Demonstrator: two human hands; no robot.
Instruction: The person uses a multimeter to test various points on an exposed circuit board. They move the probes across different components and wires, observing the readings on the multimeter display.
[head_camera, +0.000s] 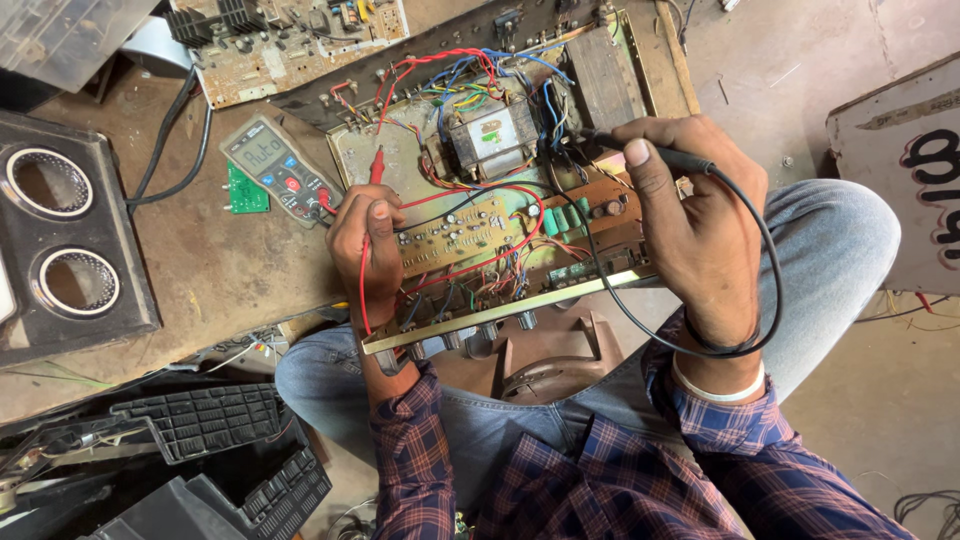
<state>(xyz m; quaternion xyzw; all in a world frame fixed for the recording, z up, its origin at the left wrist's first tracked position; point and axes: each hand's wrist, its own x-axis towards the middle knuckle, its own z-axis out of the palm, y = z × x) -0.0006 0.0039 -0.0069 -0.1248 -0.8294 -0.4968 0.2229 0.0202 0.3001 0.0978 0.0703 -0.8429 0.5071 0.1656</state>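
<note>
pretty cluttered workshop: dusty brown desk (210, 260), bare concrete floor (890, 400) on the right, daylight all over, a black speaker box (60, 240) and black plastic casings (200, 450) at the left

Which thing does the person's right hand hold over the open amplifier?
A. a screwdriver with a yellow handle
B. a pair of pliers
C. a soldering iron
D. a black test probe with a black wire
D. The right hand pinches a black test probe whose black wire loops round the wrist, while the left hand holds the red probe near the meter.
</note>
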